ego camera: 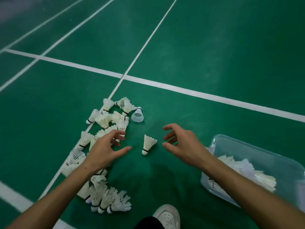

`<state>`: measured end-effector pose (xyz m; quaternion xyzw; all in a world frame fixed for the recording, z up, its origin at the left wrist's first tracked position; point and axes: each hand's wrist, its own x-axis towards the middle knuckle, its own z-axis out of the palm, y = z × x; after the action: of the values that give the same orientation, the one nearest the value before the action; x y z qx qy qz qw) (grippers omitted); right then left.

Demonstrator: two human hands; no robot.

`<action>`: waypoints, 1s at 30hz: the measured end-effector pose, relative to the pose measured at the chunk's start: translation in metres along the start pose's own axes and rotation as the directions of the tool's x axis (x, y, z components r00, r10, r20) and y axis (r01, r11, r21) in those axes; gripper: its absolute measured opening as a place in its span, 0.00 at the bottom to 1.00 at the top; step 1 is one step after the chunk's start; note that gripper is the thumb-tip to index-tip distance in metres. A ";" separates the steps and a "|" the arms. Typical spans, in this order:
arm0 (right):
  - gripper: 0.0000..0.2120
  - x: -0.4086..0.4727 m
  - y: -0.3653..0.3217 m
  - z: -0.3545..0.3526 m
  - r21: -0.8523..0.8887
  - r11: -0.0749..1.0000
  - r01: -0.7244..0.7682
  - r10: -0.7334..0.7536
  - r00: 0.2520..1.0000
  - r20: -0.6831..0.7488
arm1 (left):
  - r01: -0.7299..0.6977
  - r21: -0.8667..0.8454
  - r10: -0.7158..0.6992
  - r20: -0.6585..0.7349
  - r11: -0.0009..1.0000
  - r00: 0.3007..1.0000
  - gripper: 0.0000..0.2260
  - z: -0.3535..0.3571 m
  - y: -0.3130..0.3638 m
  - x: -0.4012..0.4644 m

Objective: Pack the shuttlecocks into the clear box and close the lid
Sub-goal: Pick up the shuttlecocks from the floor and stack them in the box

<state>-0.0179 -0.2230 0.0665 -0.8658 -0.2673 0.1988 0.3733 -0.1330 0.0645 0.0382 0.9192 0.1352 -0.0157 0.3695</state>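
fingers (168,128) of both hands spread, empty | lone shuttlecock (148,144) between them, untouched

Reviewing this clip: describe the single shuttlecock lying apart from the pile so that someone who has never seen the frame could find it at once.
Start at the green court floor, then look between the left hand and right hand, both open and empty. The lone shuttlecock lies there, cork toward the camera. Unlike the shuttlecock pile on the left, it touches nothing else.
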 end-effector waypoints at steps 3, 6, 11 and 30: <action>0.22 0.021 -0.003 0.025 -0.030 0.999 0.014 -0.013 0.999 0.036 | 0.048 0.046 -0.047 -0.008 0.998 0.999 0.32 -0.016 -0.029 -0.001; 0.23 0.039 -0.002 0.047 -0.046 0.999 0.010 -0.007 0.998 0.068 | 0.060 0.090 -0.057 -0.040 0.994 0.998 0.30 -0.025 -0.043 0.006; 0.28 0.067 0.002 0.076 -0.140 0.990 0.003 0.010 0.996 0.091 | 0.019 0.219 0.001 -0.091 0.975 0.996 0.32 -0.026 -0.055 0.039; 0.30 0.079 0.029 0.094 -0.255 0.964 -0.073 0.114 0.983 0.147 | 0.111 0.245 -0.131 0.063 0.963 0.989 0.21 0.031 -0.084 0.105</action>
<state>0.0014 -0.1411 -0.0268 -0.8985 -0.2780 0.2504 0.2295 -0.0516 0.1263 -0.0543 0.9459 0.1736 -0.0908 0.2586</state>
